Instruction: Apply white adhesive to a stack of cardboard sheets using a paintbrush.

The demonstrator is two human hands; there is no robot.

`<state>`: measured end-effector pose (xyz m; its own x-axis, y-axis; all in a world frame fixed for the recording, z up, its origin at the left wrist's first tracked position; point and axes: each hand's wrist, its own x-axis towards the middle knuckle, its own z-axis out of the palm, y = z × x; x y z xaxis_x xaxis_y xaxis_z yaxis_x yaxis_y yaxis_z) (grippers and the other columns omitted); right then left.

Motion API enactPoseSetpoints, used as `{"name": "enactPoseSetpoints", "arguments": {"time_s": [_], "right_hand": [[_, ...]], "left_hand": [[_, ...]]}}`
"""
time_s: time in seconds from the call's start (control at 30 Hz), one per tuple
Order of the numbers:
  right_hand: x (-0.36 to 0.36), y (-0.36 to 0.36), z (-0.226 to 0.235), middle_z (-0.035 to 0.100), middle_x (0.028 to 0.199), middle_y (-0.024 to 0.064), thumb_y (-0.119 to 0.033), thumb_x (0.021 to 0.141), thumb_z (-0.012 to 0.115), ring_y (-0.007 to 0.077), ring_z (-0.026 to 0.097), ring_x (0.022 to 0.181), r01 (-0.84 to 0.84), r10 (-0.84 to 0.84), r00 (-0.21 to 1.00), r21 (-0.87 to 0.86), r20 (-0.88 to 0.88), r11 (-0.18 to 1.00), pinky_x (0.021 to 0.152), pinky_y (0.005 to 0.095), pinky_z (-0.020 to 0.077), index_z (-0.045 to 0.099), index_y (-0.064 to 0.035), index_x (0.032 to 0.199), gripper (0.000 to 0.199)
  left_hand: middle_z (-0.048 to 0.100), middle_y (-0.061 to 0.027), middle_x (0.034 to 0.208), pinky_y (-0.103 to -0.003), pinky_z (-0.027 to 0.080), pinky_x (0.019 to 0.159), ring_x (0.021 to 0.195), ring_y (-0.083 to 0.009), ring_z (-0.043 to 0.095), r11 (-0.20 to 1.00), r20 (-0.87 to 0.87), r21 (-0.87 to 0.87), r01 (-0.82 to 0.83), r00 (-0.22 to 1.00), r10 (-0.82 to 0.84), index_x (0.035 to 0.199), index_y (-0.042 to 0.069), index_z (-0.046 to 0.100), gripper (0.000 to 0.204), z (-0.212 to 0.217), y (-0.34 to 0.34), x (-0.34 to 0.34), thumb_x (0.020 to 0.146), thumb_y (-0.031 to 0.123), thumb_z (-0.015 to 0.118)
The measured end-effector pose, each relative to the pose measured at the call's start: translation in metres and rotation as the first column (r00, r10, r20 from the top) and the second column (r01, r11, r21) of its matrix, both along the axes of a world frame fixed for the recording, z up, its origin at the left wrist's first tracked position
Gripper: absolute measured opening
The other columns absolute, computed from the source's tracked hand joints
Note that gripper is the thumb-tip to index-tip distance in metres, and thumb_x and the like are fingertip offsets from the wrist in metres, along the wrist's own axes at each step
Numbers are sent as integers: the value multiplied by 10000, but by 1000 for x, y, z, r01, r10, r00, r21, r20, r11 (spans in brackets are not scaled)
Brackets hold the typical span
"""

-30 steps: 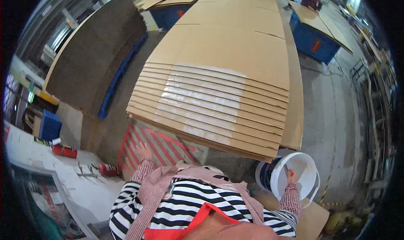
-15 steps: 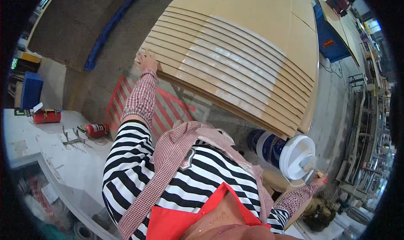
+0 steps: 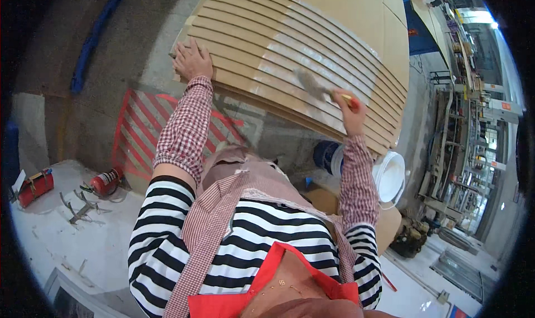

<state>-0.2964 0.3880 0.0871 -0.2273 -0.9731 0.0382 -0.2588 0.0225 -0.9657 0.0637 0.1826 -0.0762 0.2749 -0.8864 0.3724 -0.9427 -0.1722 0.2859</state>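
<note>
A fanned stack of brown cardboard sheets (image 3: 234, 59) lies before me, its overlapping edges stepped in rows. Across the middle of those rows runs a glossy whitish wet-looking band (image 3: 329, 56). My left hand (image 3: 193, 60) rests on the stack's left end, fingers spread over the sheet edges. In my right hand (image 3: 351, 113) is a paintbrush (image 3: 311, 85), gripped by its handle, which ends in red. Its pale bristles point left over the near rows by the glossy band; whether they touch the cardboard I cannot tell. Below the right forearm stands a white bucket (image 3: 390, 176), partly hidden by the sleeve.
A dark blue bucket (image 3: 325, 155) sits under the stack's near edge. Red striped floor marking (image 3: 139, 131) lies to the left, with red fire extinguishers (image 3: 106, 180) beyond it. Metal racking (image 3: 446, 151) lines the right side. A blue strip (image 3: 92, 50) lies on the floor at far left.
My right hand has come up from the white bucket with the paintbrush and is now over the cardboard. The left hand stays at the stack's left end. The whole view has shifted.
</note>
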Motion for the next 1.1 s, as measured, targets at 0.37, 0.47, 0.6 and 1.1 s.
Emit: {"name": "enactPoseSetpoints", "arguments": {"time_s": [0.37, 0.47, 0.6, 1.1], "right_hand": [[71, 60, 7, 644, 933, 125, -41, 727, 664, 284, 623, 839, -337, 326, 738, 95, -590, 937, 725, 321, 494, 652, -78, 969, 245], [62, 26, 9, 647, 940, 135, -58, 750, 664, 278, 627, 863, -317, 245, 754, -11, -610, 948, 730, 308, 493, 652, -71, 973, 224], [70, 13, 1, 649, 952, 137, -49, 750, 655, 281, 626, 877, -205, 76, 721, -107, -689, 973, 753, 336, 489, 651, -61, 975, 225], [86, 57, 0, 662, 888, 124, -109, 807, 618, 260, 645, 852, -417, 394, 745, 85, -538, 905, 743, 335, 504, 660, -50, 933, 145]], "left_hand": [[294, -155, 1424, -544, 161, 1057, 1334, -285, 231, 999, -29, -39, -10, 1000, 9, 1318, 227, 450, 484, -3, 1, -1, 868, 403, 478], [305, -149, 1417, -544, 168, 1054, 1334, -277, 234, 999, -27, -46, -6, 1000, 5, 1315, 231, 453, 482, -2, 1, 1, 870, 415, 476], [316, -144, 1411, -543, 172, 1052, 1332, -277, 240, 999, -24, -48, -23, 999, 22, 1310, 238, 459, 479, -4, 1, 1, 869, 425, 476], [328, -124, 1414, -540, 177, 1051, 1321, -277, 271, 998, -58, -57, -21, 998, 18, 1298, 268, 467, 468, -7, 1, 2, 855, 416, 498]]}}
